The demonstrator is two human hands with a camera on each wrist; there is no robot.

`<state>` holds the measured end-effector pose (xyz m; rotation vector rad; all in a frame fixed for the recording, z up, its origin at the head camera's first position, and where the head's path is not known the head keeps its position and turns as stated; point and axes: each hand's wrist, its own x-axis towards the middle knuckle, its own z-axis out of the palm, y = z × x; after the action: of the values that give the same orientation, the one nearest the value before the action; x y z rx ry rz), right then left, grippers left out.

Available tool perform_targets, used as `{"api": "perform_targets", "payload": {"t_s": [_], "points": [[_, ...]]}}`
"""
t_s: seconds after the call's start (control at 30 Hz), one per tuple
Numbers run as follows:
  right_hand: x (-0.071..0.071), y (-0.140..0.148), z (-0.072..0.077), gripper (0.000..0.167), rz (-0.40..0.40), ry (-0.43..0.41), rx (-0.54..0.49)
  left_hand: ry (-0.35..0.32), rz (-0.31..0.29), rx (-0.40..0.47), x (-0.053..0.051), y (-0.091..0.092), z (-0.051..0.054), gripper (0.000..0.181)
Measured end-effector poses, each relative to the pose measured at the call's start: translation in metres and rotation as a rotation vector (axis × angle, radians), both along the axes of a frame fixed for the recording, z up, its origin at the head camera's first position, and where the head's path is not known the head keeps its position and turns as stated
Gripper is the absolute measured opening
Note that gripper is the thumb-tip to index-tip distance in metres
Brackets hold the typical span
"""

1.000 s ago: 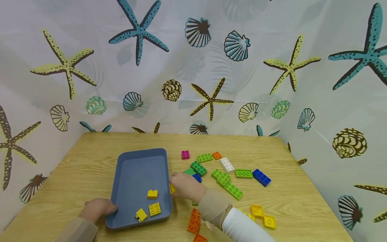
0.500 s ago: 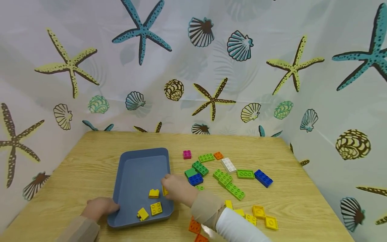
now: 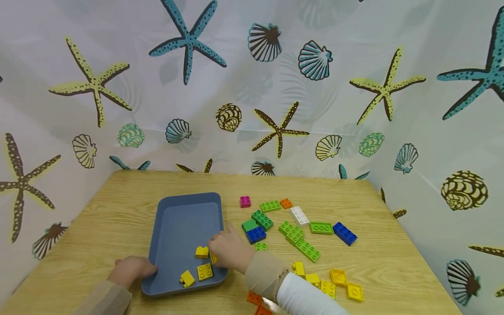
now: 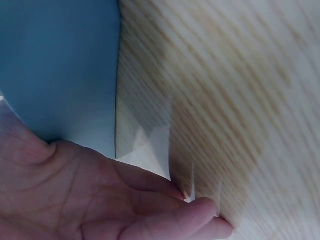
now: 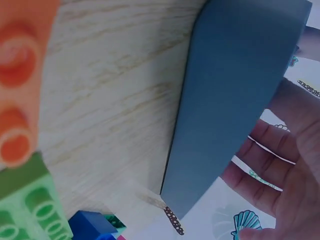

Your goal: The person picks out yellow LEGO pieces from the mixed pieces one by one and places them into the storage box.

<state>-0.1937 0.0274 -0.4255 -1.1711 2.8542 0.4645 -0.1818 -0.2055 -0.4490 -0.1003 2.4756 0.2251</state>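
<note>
A blue-grey tray [image 3: 187,223] stands on the table's left half. Over its right wall reaches my right hand [image 3: 232,250], holding a yellow toy brick [image 3: 213,257] low inside the tray; the grip itself is mostly hidden. Three more yellow bricks lie near the tray's front: one [image 3: 201,252] beside the held one, a square one [image 3: 204,271] and a tilted one [image 3: 187,278]. My left hand [image 3: 133,270] holds the tray's left wall with the thumb over the rim. In the left wrist view, the other fingers [image 4: 175,220] of that hand rest loosely outside, by the table.
Right of the tray lie loose bricks: several yellow ones [image 3: 328,288], orange ones [image 3: 254,298], light green ones [image 3: 291,232], a blue one [image 3: 344,233], a white one [image 3: 299,216] and a pink one [image 3: 245,201]. A patterned curtain [image 3: 252,87] hangs behind the wooden table [image 3: 130,205].
My right hand has carried the yellow brick leftward over the tray's right wall and lowered it inside. The left hand has stayed at the tray's left wall. The head view has shifted slightly.
</note>
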Motion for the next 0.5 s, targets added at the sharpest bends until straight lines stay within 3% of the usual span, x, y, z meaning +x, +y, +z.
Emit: {"api": "perform_targets", "payload": {"t_s": [0.17,0.5], "points": [[-0.001,-0.003,-0.007,0.044,-0.012,-0.009,0.056,0.003,0.0,0.006,0.001,0.0,0.0,0.052],[-0.002,0.001,-0.011,0.05,0.011,-0.039,-0.001,-0.011,-0.004,0.011,-0.001,-0.001,-0.002,0.052]]}}
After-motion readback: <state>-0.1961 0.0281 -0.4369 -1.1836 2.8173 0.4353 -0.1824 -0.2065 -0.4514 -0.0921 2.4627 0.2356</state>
